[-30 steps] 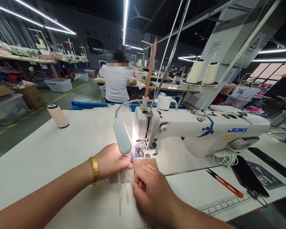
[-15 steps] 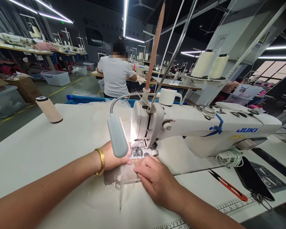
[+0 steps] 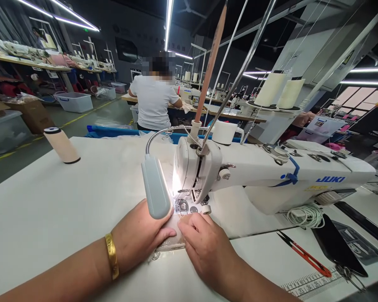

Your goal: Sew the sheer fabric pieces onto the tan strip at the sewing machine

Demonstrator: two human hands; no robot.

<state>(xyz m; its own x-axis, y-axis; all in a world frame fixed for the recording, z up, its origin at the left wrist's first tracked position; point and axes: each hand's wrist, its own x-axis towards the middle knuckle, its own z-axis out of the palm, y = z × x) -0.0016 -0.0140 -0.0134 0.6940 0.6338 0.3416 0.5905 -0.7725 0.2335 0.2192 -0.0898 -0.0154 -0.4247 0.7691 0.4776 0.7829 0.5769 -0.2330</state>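
A white sewing machine (image 3: 239,161) stands on the white table, its lit needle area just beyond my hands. A thin, sheer piece of fabric (image 3: 175,243) lies in front of the needle plate. My left hand (image 3: 141,230), wearing a gold bracelet (image 3: 111,256), rests on the fabric's left side with thumb and fingers apart; its fingertips are partly behind the grey lamp (image 3: 156,188). My right hand (image 3: 204,243) has its fingers curled together, pinching the fabric's right part close to the presser foot.
A beige thread cone (image 3: 62,145) stands at the table's left. Red-handled snips (image 3: 305,253), a black phone-like object (image 3: 340,245) and a ruler strip (image 3: 311,285) lie at right. A person in white (image 3: 154,100) sits ahead, back turned.
My left hand has moved left and toward me, and now covers the fabric's left part. My right hand stays nearly in place on the fabric. The view has shifted slightly.
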